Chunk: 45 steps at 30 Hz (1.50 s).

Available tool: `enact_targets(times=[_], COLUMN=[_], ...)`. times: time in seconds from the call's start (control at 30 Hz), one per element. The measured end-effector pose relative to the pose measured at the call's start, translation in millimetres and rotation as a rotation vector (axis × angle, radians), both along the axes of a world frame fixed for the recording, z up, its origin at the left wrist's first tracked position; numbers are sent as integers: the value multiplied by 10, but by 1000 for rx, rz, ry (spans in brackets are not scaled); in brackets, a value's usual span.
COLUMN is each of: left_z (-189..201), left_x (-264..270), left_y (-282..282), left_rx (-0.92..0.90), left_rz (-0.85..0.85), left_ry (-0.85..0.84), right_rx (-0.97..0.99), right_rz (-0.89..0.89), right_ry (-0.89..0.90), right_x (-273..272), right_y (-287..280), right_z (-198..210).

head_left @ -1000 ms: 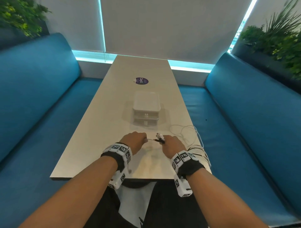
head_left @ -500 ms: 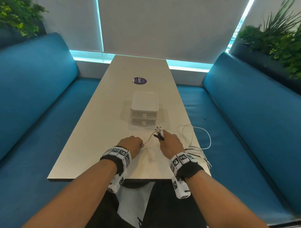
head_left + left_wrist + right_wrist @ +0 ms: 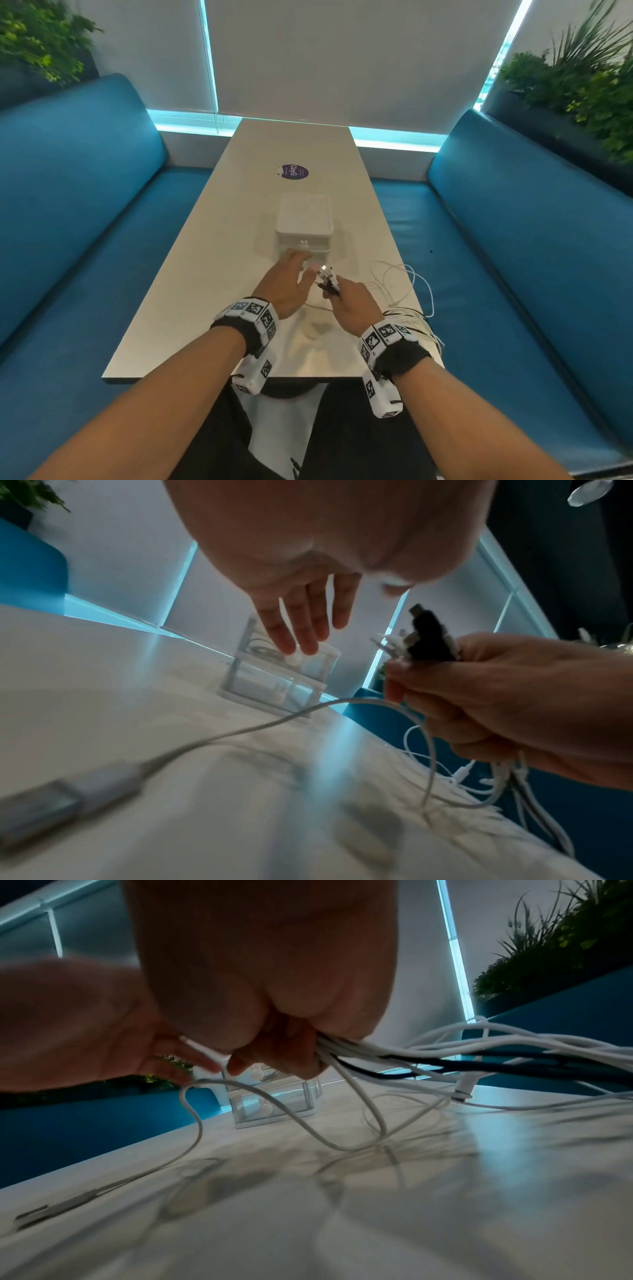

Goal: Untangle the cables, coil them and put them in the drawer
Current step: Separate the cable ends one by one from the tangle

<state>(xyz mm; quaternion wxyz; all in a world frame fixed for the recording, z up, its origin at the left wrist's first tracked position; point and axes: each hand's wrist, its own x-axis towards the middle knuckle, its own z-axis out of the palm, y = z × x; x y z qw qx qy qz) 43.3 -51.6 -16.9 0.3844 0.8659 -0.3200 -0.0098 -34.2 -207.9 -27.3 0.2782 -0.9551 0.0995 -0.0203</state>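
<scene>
My right hand (image 3: 349, 303) grips a bundle of white and black cables (image 3: 428, 1053), their plugs (image 3: 327, 275) sticking up out of the fist. My left hand (image 3: 289, 277) is open, its straight fingers (image 3: 301, 631) stretched to the top knob (image 3: 294, 659) of the small clear two-drawer box (image 3: 304, 222); I cannot tell whether they touch it. Both drawers look closed. One white cable (image 3: 240, 731) trails from the right fist across the table, and its USB plug (image 3: 51, 802) lies loose near the front. More white loops (image 3: 404, 284) lie at the right edge.
The long pale table (image 3: 212, 274) runs between two blue benches (image 3: 85, 222). A round purple sticker (image 3: 292, 171) sits beyond the drawer box. Some cable strands hang over the table's right edge (image 3: 428, 329). Plants stand behind both benches.
My left hand has let go of the cable end, opened and reached forward to the drawer box. My right hand has moved a little forward with the plug bundle.
</scene>
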Motion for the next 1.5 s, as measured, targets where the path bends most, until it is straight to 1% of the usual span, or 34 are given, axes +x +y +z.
enact_targets(times=[0.03,0.07,0.13,0.2,0.3,0.4,0.47,0.57,0.63,0.73,0.83,0.87,0.93,1.07,1.17,1.27,1.33,1.43,1.5], left_z=[58,99,132,106,33,18,13,-23,-36,-2,-3,2,35,182,288,374,369,250,171], left_x=[-51,-96,-151,-162,-164,-178,-160,-134,-109,-74,-2,12,25,56,169,292,337,336,296], left_y=[-52,-101,-185,-232,-242,-245,-240,-216,-205,-202,-170,-156,-130,-55,45,157,226,285,340], left_rx=[-49,-47,67,165,181,228,224,111,69,103,103,106,135,203,198,176,159,139,114], left_rz=[-42,-78,-110,-67,59,116,121,71,55,40,39,43,53,98,150,196,233,251,245], left_ry=[35,63,33,-56,-90,-116,-81,45,98,156,235,242,194,43,-7,-10,12,80,114], right_rx=[10,18,3,-12,53,92,123,179,226,304,425,445,453,431,340,196,133,42,21], right_rz=[11,15,17,23,44,98,128,149,156,143,128,146,179,155,223,255,281,297,287], right_ry=[-4,-3,34,64,76,99,103,115,120,120,111,111,109,130,137,124,135,148,133], right_x=[-3,-1,13,22,44,74,72,94,134,155,148,152,170,181,155,134,106,72,59], right_y=[21,43,97,142,168,153,146,166,190,184,184,190,219,235,233,181,155,187,227], right_z=[6,7,38,94,143,88,59,36,18,8,53,64,62,152,266,281,266,235,198])
